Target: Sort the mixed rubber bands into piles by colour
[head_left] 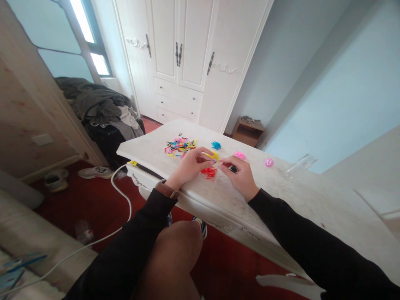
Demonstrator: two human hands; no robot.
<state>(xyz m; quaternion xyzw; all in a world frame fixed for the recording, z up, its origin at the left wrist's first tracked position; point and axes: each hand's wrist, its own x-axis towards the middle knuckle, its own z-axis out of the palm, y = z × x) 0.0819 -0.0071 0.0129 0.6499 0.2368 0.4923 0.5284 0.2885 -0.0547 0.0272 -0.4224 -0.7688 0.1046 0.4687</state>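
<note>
My left hand [193, 163] is closed in a pinch above the table, with a tiny bluish piece at its fingertips that is too small to name. Facing it, my right hand [240, 174] also pinches, and what its fingers hold cannot be made out. Just below the fingertips lies a pile of small red pieces [208, 172]. Yellow pieces [213, 156] show behind the fingers, and black pieces [233, 168] are partly hidden by my right hand. Left of them spreads a mixed pile of small colourful pieces [179, 146].
Blue [216, 145], bright pink [240, 155] and light pink piles [268, 162] lie farther along the white table [300, 200]. A clear glass [301, 166] lies on its side at right. A white cable [129, 200] hangs off the left corner. Behind stands a wardrobe [187, 37].
</note>
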